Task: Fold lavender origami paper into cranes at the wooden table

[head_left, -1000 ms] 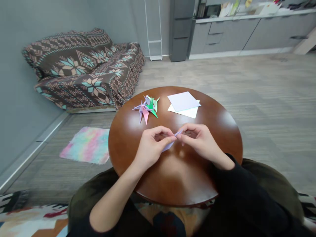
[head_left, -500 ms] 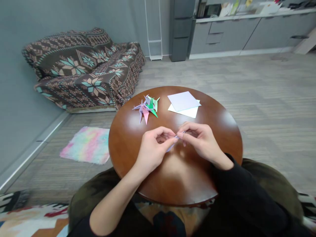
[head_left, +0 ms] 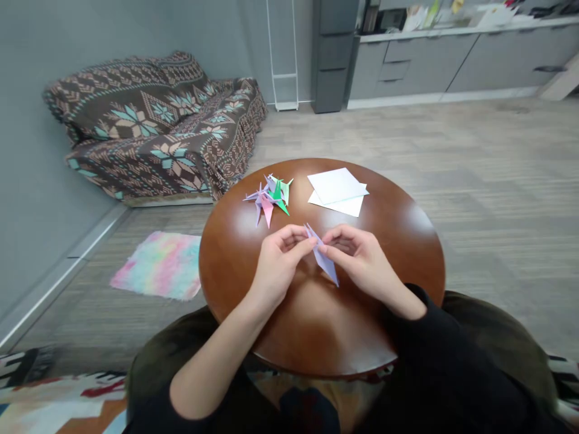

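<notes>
Between my two hands, above the round wooden table point(head_left: 235, 283), is a folded piece of lavender origami paper point(head_left: 326, 265). It is a narrow diamond with split points at the top, tilted with its lower tip toward the right. My left hand point(head_left: 283, 253) pinches its left edge between thumb and fingers. From the other side my right hand point(head_left: 357, 253) pinches it with the thumb on the near face. The fingers behind the paper are partly hidden. Beyond my left hand lies a cluster of folded paper cranes point(head_left: 266, 202) in purple, pink and green.
Square paper sheets point(head_left: 337, 185) lie stacked askew at the table's far side. A sofa with a patterned cover point(head_left: 167, 126) stands at the far left, near a fluffy pastel rug point(head_left: 158, 265). Grey kitchen cabinets point(head_left: 420, 66) line the back right.
The lavender paper has turned from nearly edge-on and mostly hidden to showing its broad diamond face, points up. Both hands have shifted slightly and still grip it.
</notes>
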